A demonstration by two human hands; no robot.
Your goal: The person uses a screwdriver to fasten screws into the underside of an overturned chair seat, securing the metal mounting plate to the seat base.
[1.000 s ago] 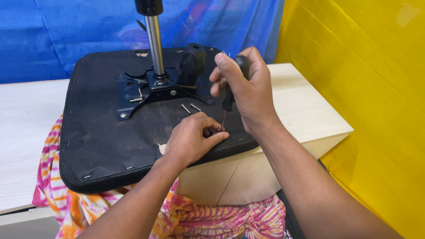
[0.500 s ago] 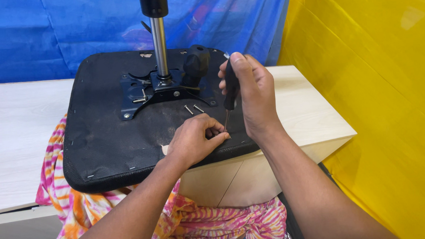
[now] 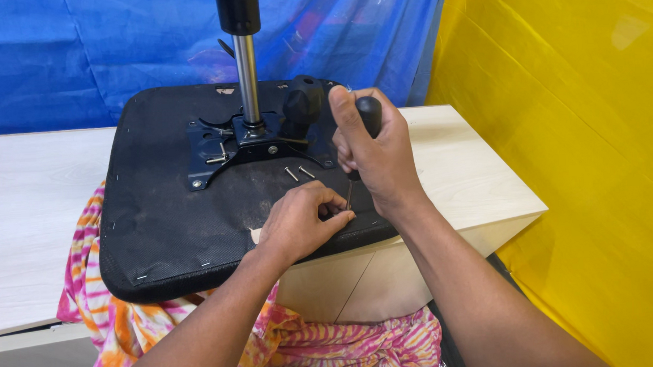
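Upturned black chair seat (image 3: 169,232) lay on the pale wooden tabletop (image 3: 31,215), its near edge overhanging the tabletop's front. A black metal bracket plate (image 3: 228,154) sat bolted at the seat's centre, with a chrome post (image 3: 248,81) rising upright from it and a black knob (image 3: 302,105) just beside the post on the right.

Right hand (image 3: 376,156) was closed in a full fist around the black handle of a screwdriver (image 3: 368,120), held nearly upright; the thin shaft ran down to the seat surface near its front right edge. Left hand (image 3: 299,224) rested on the seat just beside the shaft's tip, fingers curled and pinched together at the tip, probably on a small screw, though the fingers hid it and I could not tell for certain.

2 loose screws (image 3: 299,173) lay on the seat fabric between the bracket plate and the hands, close together, apart from both hands. No container held them.

A pink, orange and white patterned cloth (image 3: 107,314) hung below the seat's front edge. Blue sheeting (image 3: 83,54) hung behind the tabletop; yellow sheeting (image 3: 578,124) to the right.
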